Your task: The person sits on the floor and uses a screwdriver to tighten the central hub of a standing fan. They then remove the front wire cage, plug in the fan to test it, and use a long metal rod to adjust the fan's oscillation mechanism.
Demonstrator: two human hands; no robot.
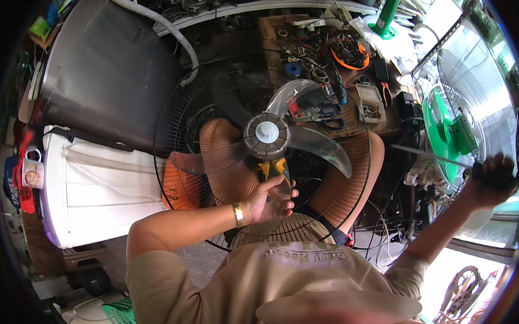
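Observation:
My left hand (270, 197) grips a see-through lower blade of the fan (322, 145), just below its pale hub cap (267, 132); a yellow-and-black tool (271, 168), perhaps pliers, shows there, and I cannot tell whether my fingers hold it too. The round black wire guard (366, 175) surrounds the blades, over my bent legs (216, 152). My right hand (493, 176), raised out at the right, is closed round the dark handle of a long thin metal tool (419, 152), like a screwdriver, whose tip points left toward the guard.
A cluttered wooden bench (273, 33) with a parts box (370, 101) and orange tray (347, 56) lies ahead. A green fan (441, 133) stands at the right. A dark metal tub (111, 81), white appliance (100, 196) and mug (32, 170) are left. Loose cables (382, 237) hang at lower right.

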